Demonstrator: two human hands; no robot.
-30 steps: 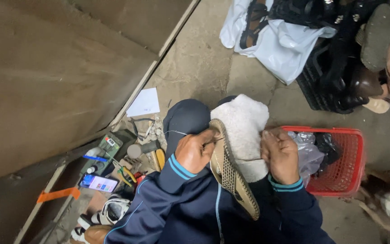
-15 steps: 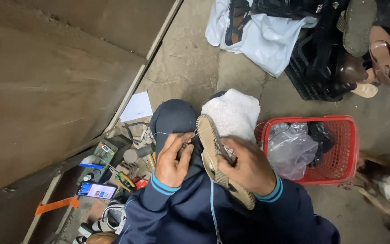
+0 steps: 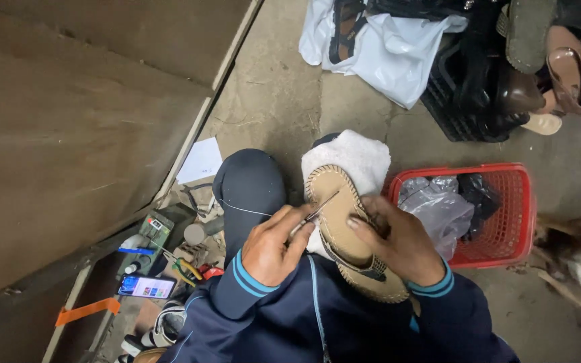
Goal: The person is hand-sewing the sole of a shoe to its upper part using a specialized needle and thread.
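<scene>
Here, tan woven-edged sandal (image 3: 347,222) gripped by right hand (image 3: 398,245); left hand (image 3: 274,249) pinches awl (image 3: 314,214); red basket (image 3: 516,215) right holds crumpled clear bag (image 3: 435,208).

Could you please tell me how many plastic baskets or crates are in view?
2: a red basket beside the right hand, and a black crate of footwear behind it. Others may be hidden.

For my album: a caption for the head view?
Left hand works a thin tool against a tan sandal held by the right hand.
</scene>
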